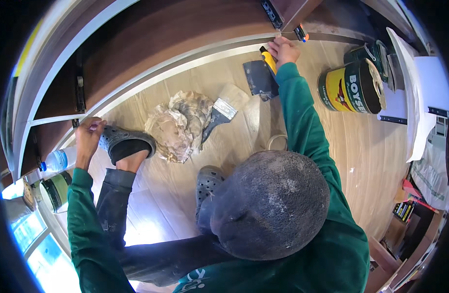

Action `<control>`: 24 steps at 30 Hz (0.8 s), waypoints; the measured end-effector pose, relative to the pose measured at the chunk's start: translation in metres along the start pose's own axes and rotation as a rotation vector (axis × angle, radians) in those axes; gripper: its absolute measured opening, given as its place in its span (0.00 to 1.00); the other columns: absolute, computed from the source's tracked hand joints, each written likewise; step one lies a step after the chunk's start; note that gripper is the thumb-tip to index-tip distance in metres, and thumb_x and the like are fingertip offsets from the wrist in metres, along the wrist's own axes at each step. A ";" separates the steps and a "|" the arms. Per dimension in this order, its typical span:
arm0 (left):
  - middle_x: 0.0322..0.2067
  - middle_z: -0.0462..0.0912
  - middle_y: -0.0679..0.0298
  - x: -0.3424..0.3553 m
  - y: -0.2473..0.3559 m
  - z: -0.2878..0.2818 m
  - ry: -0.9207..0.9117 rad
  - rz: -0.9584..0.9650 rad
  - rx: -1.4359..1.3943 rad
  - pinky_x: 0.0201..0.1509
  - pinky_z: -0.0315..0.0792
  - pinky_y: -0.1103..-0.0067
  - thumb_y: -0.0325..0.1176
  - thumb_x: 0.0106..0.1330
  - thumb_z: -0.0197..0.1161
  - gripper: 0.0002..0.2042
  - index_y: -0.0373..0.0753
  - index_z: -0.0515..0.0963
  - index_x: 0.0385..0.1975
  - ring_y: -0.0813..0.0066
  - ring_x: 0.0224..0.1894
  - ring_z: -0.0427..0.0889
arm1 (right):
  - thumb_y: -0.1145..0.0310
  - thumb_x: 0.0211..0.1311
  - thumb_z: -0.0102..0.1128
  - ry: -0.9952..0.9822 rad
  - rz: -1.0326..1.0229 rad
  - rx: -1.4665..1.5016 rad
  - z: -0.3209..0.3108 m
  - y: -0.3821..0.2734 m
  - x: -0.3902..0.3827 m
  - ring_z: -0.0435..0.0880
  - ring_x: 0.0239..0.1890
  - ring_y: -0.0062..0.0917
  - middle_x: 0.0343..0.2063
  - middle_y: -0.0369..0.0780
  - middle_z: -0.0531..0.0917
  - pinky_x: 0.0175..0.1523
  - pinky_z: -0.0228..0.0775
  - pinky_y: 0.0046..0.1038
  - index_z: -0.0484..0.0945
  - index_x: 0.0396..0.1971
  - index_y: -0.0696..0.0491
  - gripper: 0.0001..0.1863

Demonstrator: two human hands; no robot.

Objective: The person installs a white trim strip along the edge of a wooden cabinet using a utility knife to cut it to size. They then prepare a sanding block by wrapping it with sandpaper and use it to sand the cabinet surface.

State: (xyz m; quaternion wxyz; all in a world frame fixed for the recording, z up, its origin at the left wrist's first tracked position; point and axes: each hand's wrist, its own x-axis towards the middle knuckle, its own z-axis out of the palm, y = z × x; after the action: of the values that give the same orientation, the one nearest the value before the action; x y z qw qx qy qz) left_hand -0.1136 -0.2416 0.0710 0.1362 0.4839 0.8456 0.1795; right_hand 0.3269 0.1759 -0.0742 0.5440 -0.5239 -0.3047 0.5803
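My left hand [89, 137] is at the cabinet's lower edge on the left, beside my grey clog [122, 139]. Its thumb and fingers are pinched together; anything between them is too small to name. My right hand [284, 51] reaches to the far edge of the same cabinet [175, 36], under an upright panel. Its fingertips are closed against the pale bottom strip, and what they pinch cannot be made out. A yellow and black utility knife [269, 59] lies just beside that hand, partly over a dark sheet like sandpaper [260, 80].
Crumpled stained paper [178, 124] and a wide paintbrush [224, 110] lie on the wood-look floor, near a tape-like ring [277, 142]. A paint can [349, 88] is at right. At left are a water bottle [57, 160] and another can [56, 190]. My bent knee [273, 205] fills the centre.
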 end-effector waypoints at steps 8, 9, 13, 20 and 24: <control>0.34 0.87 0.53 0.000 0.012 0.007 0.003 -0.017 0.037 0.40 0.79 0.75 0.35 0.60 0.70 0.13 0.31 0.83 0.37 0.67 0.34 0.86 | 0.75 0.61 0.65 -0.002 -0.033 0.058 -0.006 0.006 0.002 0.88 0.35 0.35 0.35 0.46 0.84 0.30 0.84 0.30 0.76 0.39 0.62 0.10; 0.34 0.87 0.53 0.001 0.011 0.008 -0.001 -0.027 0.037 0.41 0.79 0.75 0.35 0.60 0.70 0.13 0.31 0.83 0.38 0.67 0.34 0.86 | 0.75 0.61 0.65 -0.029 -0.025 0.044 -0.006 0.005 0.002 0.88 0.36 0.36 0.36 0.46 0.84 0.32 0.84 0.30 0.75 0.39 0.61 0.10; 0.34 0.87 0.54 0.001 0.006 0.021 -0.023 -0.061 -0.001 0.41 0.79 0.75 0.35 0.60 0.70 0.12 0.32 0.83 0.37 0.68 0.35 0.86 | 0.74 0.62 0.65 -0.046 -0.026 -0.002 -0.001 0.002 -0.001 0.88 0.40 0.38 0.37 0.46 0.83 0.38 0.86 0.33 0.74 0.39 0.60 0.10; 0.32 0.86 0.53 0.006 0.020 0.026 -0.010 -0.002 0.013 0.40 0.78 0.74 0.36 0.60 0.69 0.13 0.32 0.83 0.37 0.66 0.34 0.86 | 0.75 0.60 0.67 0.010 -0.068 0.019 -0.008 0.005 0.000 0.87 0.40 0.37 0.37 0.47 0.83 0.41 0.85 0.34 0.75 0.36 0.59 0.09; 0.31 0.86 0.53 0.006 0.039 0.027 0.004 0.018 0.042 0.40 0.78 0.73 0.38 0.59 0.70 0.14 0.34 0.84 0.37 0.65 0.34 0.86 | 0.78 0.61 0.65 -0.061 -0.208 0.058 -0.026 0.010 -0.013 0.87 0.40 0.36 0.37 0.48 0.83 0.44 0.84 0.33 0.75 0.36 0.60 0.07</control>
State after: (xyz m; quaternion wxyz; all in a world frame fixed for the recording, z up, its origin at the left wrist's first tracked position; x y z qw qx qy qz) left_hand -0.0753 -0.2139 0.0630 0.1225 0.4941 0.8450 0.1639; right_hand 0.3457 0.1553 -0.0869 0.6067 -0.4557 -0.3570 0.5448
